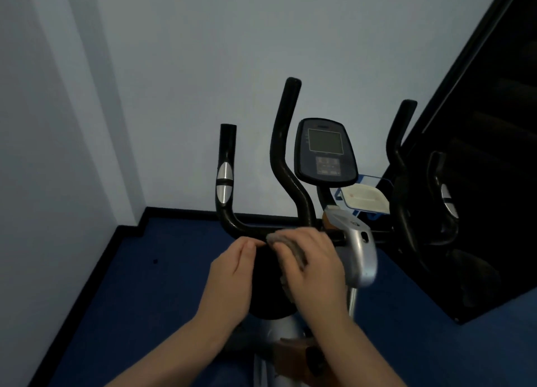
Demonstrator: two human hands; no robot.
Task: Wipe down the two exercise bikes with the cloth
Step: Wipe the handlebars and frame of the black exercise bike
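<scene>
Right hand (312, 260) presses a crumpled grey cloth (286, 248) against the black horizontal handlebar tube (252, 229) of the silver-and-black exercise bike (356, 247), fingers curled round the cloth. Left hand (232, 276) sits just beside it, fingers straight and together, tips touching the cloth's edge, gripping nothing. Dark oval console (325, 151) stands above between the upright black grips; blue floor (145, 270) below.
</scene>
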